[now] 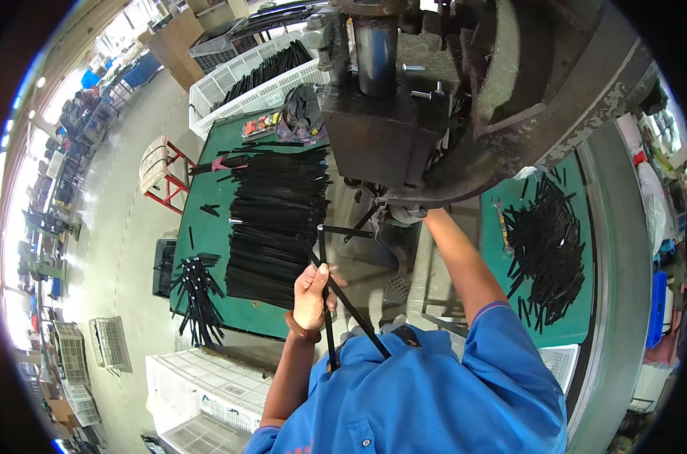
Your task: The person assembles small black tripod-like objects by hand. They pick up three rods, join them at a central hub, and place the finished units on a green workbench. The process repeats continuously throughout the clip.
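My left hand [311,293] is closed around long, thin black strips [325,321], which cross at the fingers in front of my blue shirt. At its top end, one strip meets a short sideways black strip [347,231] at a light round spot that looks like a rivet. My right forearm [462,261] reaches up under the head of a large dark press [385,140]. Only the wrist side of my right hand [434,219] shows there; its fingers are hidden by the machine. Left of the press, rows of black strips [275,219] lie stacked on a green table [207,227].
A loose bundle of black strips [197,295] hangs over the table's near left corner. On the right, a green surface [498,265] bears a heap of short black pieces [547,246] and a wrench [502,227]. White crates [200,386] stand lower left. A pedal [397,290] sits below the press.
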The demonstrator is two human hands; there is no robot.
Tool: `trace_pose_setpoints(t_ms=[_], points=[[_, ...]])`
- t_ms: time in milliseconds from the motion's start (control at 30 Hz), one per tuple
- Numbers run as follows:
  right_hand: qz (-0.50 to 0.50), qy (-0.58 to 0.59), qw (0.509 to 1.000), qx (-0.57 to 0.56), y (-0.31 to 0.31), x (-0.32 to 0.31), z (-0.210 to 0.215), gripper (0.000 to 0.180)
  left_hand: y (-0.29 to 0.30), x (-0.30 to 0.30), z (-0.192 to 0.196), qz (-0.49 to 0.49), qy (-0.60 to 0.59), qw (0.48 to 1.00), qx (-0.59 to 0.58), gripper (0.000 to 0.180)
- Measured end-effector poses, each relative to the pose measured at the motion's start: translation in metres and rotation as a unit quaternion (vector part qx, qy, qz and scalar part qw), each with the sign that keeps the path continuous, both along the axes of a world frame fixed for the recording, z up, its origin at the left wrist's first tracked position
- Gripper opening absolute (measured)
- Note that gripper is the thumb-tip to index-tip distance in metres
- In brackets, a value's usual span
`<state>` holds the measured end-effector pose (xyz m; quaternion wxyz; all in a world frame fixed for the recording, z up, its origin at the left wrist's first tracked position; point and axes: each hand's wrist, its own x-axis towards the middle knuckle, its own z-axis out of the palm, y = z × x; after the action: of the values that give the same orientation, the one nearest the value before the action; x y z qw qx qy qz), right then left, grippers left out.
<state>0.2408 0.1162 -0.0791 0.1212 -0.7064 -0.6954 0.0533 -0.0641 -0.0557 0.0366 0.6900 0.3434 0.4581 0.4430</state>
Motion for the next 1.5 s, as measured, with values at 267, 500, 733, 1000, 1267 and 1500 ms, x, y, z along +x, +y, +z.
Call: trace_pose_setpoints(t_ms=[267,500,733,1000,1267,1500], points=[[0.082,0.582,0.809,0.024,-0.052,-0.017,0.024,0.014,0.002,0.023,0.000,-0.049,-0.014,0.999,0.003,0.024],[0.038,0.668,0.743,-0.039,-0.072,-0.070,0.060,0.023,0.011,0.030,-0.008,-0.088,-0.051,0.995,-0.003,0.023],[-0.134,0.778,0.614,0.007,-0.104,-0.016,0.023,0.024,0.037,0.062,-0.009,-0.192,-0.043,0.980,0.024,0.023],[-0.045,0.714,0.682,-0.151,-0.234,-0.070,0.067,0.037,0.053,0.089,-0.041,-0.222,-0.098,0.970,-0.013,0.024],[-0.180,0.725,0.658,-0.101,-0.263,-0.120,0.066,0.020,0.051,0.083,-0.052,-0.255,-0.039,0.966,-0.020,0.026],[-0.178,0.728,0.658,-0.075,-0.261,-0.132,0.076,0.022,0.054,0.078,-0.056,-0.259,-0.076,0.962,-0.023,0.025]])
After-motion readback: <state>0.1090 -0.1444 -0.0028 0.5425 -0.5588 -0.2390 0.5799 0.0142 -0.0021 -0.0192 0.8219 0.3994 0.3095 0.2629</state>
